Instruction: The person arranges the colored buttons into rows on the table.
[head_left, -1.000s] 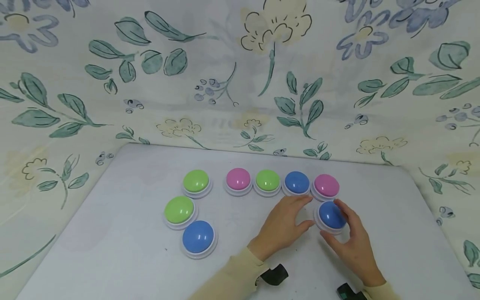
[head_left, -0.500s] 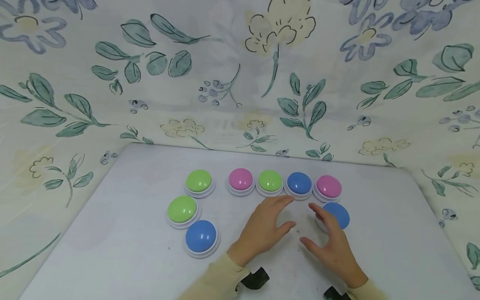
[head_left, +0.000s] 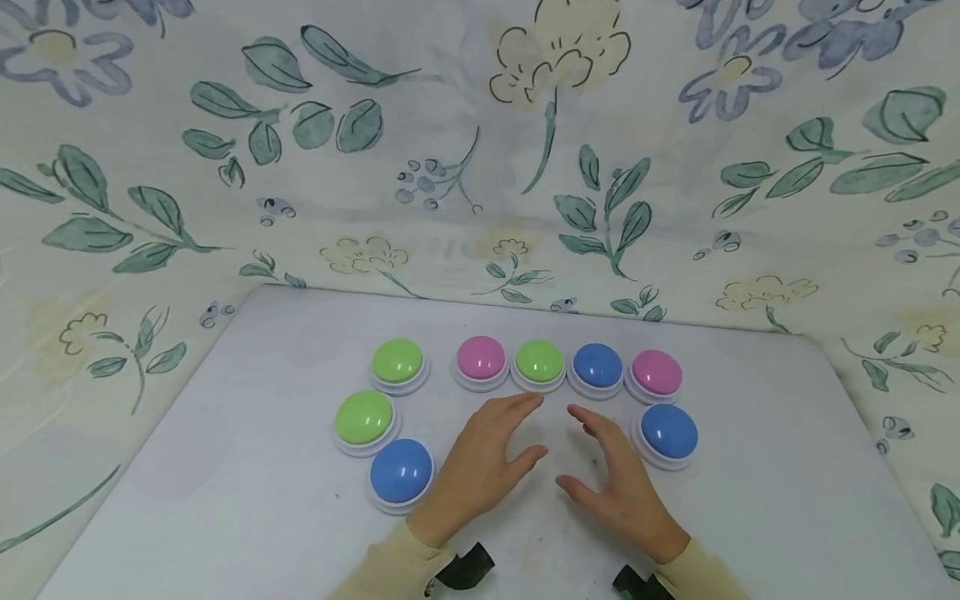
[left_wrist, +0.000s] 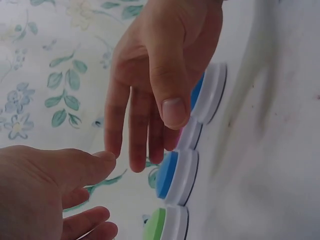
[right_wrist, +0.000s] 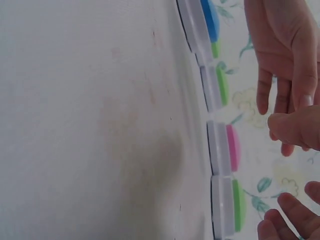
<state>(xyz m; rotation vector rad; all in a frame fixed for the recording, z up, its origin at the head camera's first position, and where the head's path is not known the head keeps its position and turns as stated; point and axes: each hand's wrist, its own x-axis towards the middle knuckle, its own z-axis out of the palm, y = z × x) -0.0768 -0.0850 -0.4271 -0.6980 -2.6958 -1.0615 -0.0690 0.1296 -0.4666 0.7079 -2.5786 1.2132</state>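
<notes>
My left hand [head_left: 483,458] hovers over the white table with fingers spread and relaxed, holding nothing. Facing it, my right hand [head_left: 626,483] is likewise loose, thumb apart from the fingers. Between the two palms is bare space. Just right of my right hand sits a blue domed push button [head_left: 669,432] on a white round base. Beside my left wrist is another blue button [head_left: 401,471]. Beyond the fingertips a row runs pink button [head_left: 481,358], green button [head_left: 539,362], blue button [head_left: 597,365], pink button [head_left: 657,372]. In the left wrist view, my right hand [left_wrist: 167,65] covers part of that row.
At the left, a green button [head_left: 363,418] and a farther green button [head_left: 397,362] continue the arc, the latter set apart from the pink one. Behind the white table [head_left: 225,500] hangs a floral cloth [head_left: 450,250]. Black straps [head_left: 467,568] circle the wrists.
My right hand has let go of the right-hand blue button and moved left. My left hand has also drawn left, away from that button, which stays in place.
</notes>
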